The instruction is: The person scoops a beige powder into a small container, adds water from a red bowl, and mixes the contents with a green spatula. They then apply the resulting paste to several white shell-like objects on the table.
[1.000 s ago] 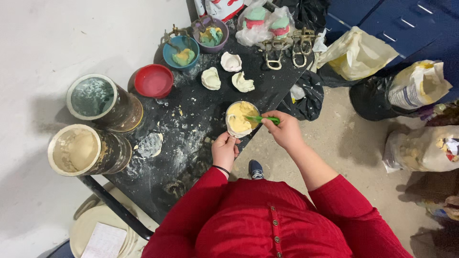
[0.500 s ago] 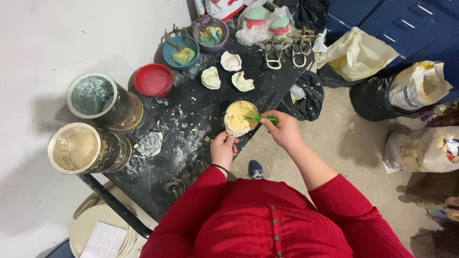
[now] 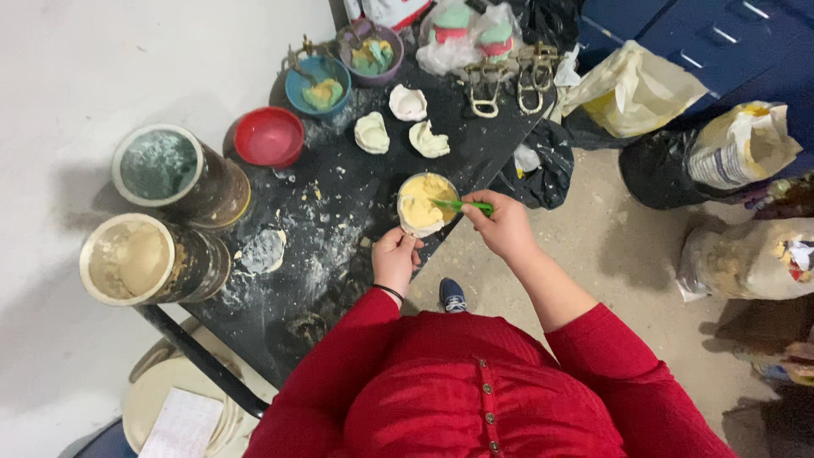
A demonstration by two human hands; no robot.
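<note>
The left hand (image 3: 395, 259) grips the yellow bowl (image 3: 424, 203); the right hand (image 3: 502, 226) pinches the green spatula (image 3: 460, 205), still buried in its paste, barely shifted.

matt black table (image 3: 339, 212) — dusty, glossy red bowl (image 3: 269, 136)

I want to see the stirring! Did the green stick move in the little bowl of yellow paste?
Cannot tell. The thin green stick lies at the same edge of the small yellow bowl as before, just as far from the red bowl.
</note>
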